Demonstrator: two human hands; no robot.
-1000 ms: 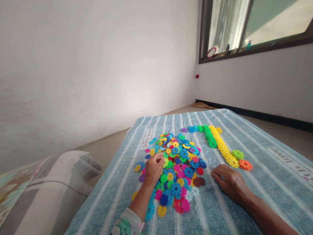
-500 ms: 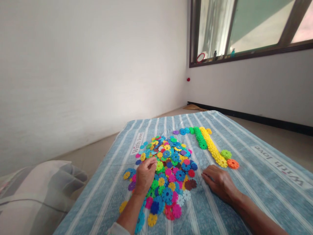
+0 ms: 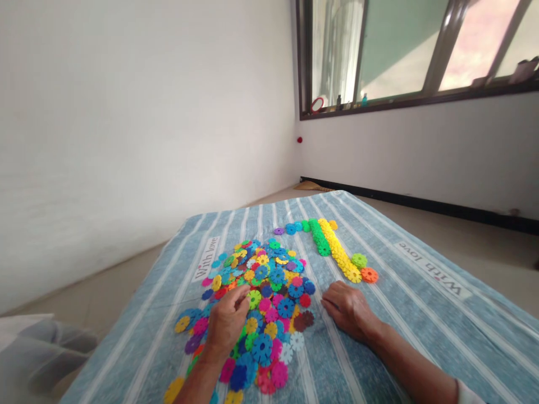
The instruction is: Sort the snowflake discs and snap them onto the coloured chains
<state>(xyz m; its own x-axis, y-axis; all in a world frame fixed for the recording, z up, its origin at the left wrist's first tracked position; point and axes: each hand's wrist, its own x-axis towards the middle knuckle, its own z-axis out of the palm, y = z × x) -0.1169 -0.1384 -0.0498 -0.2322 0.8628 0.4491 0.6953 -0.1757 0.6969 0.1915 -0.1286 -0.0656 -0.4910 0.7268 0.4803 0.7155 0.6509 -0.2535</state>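
My left hand [image 3: 229, 315] is over the left part of a heap of notched, flower-shaped plastic discs [image 3: 261, 349] in many colours. Its thumb and fingers are closed at the edge of a lime-green disc [image 3: 254, 299], which appears to be in the pinch. My right hand [image 3: 349, 310] rests on the striped cloth, right of the heap, with its fingers curled; what they may hold is hidden. Beyond it lie a long row of overlapping yellow discs [image 3: 336, 247] and a shorter green row [image 3: 319, 238].
At the near end of the yellow row lie an orange disc [image 3: 369, 275] and a lime disc [image 3: 359, 260]. Blue discs [image 3: 290, 229] and a purple disc [image 3: 279, 231] lie left of the green row. A blue-and-white striped cloth [image 3: 421, 314] covers the surface, with a wall [image 3: 147, 112] behind.
The view has swung right, so everything sits farther left. My left hand has come slightly nearer together with the lime-green disc. The right hand stays almost in place beside the heap.
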